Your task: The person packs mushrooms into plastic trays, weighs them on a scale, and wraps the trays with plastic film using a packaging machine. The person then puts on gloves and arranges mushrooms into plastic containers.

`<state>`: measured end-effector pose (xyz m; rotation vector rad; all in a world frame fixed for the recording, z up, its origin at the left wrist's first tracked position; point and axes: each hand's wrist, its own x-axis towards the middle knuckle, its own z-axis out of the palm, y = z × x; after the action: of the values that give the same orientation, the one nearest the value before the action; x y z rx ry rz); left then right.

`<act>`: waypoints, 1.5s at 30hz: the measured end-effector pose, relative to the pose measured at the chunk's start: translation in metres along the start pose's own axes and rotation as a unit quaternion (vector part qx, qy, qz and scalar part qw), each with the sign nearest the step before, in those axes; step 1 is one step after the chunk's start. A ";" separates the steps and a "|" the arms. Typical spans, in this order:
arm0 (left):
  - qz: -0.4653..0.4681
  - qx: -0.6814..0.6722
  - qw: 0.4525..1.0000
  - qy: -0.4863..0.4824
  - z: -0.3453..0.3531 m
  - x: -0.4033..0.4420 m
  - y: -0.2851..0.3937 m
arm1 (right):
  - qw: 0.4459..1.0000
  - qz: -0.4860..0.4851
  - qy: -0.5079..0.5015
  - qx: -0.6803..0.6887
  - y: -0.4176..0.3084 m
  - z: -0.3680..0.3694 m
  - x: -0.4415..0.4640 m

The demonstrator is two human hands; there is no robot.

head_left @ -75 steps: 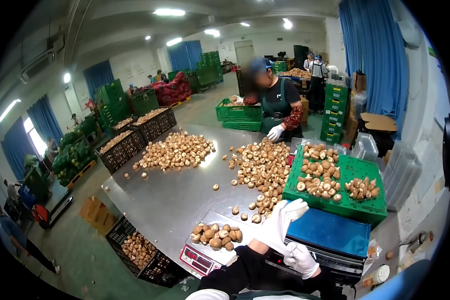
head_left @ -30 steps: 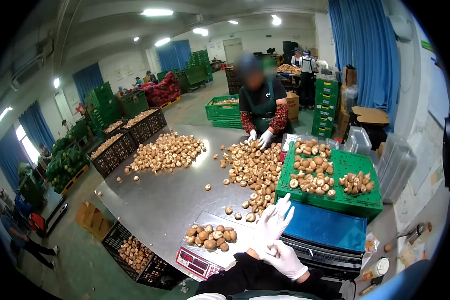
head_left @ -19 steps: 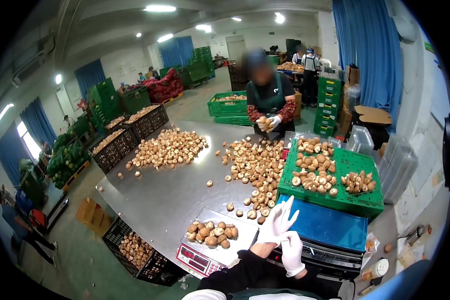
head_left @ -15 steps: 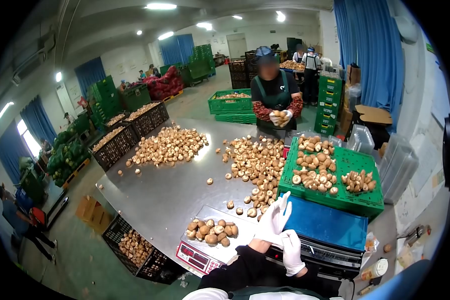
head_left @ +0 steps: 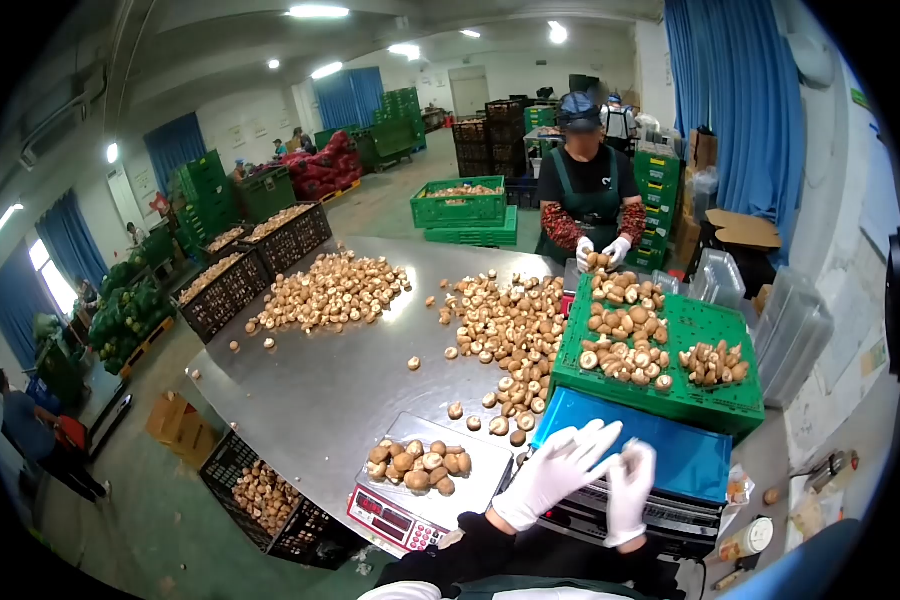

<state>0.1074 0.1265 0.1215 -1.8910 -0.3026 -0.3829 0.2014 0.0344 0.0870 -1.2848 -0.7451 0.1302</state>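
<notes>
My left hand (head_left: 560, 475), in a white glove, is open with its fingers stretched over the front edge of a blue sheet-like surface (head_left: 660, 450) on the black wrapping machine (head_left: 640, 515). Beside it, my right hand (head_left: 630, 492), also gloved, is raised over the machine with fingers loosely bent; nothing shows in it. Left of my hands, a pile of brown mushrooms (head_left: 420, 467) rests on a clear tray on the red-and-white scale (head_left: 395, 520). Behind the machine, a green crate (head_left: 670, 395) bears several groups of mushrooms.
Loose mushrooms (head_left: 510, 320) lie in heaps on the steel table (head_left: 310, 390). Across it, a co-worker (head_left: 588, 190) handles mushrooms near the green crate. Clear plastic containers (head_left: 795, 330) stand on the right. A black crate of mushrooms (head_left: 260, 500) sits below the table's left edge.
My hands have shifted right over the machine, and my right hand has risen away from my left wrist. The co-worker has moved right and lowered the mushrooms towards the green crate.
</notes>
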 end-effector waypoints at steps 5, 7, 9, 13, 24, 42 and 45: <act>0.051 -0.349 0.934 0.060 -0.017 -0.007 -0.011 | 0.982 0.161 -0.073 0.070 -0.010 -0.008 0.019; 0.066 0.268 0.956 0.101 -0.018 -0.010 -0.014 | 0.997 0.070 -0.040 0.017 -0.001 -0.007 0.014; 0.065 0.786 0.607 0.100 -0.020 -0.014 -0.013 | 0.989 0.127 -0.032 0.065 -0.005 -0.008 0.008; -0.005 0.099 0.988 0.114 -0.022 -0.017 -0.020 | 0.955 0.236 -0.071 0.162 -0.003 -0.018 0.002; 0.020 0.253 0.967 -0.009 -0.004 -0.016 -0.017 | 0.985 0.153 -0.079 0.029 -0.015 -0.020 -0.005; 0.212 0.956 0.202 -0.033 0.008 0.002 0.037 | 0.951 -0.165 -0.213 -0.150 -0.012 0.012 -0.030; 0.208 0.956 0.200 -0.057 0.007 0.003 0.037 | 0.948 -0.147 -0.241 -0.148 -0.012 0.009 -0.031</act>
<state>0.1257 0.1207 0.0888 0.6996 -0.0948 0.5226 0.1691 0.0230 0.0852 -1.4255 -1.4114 0.0915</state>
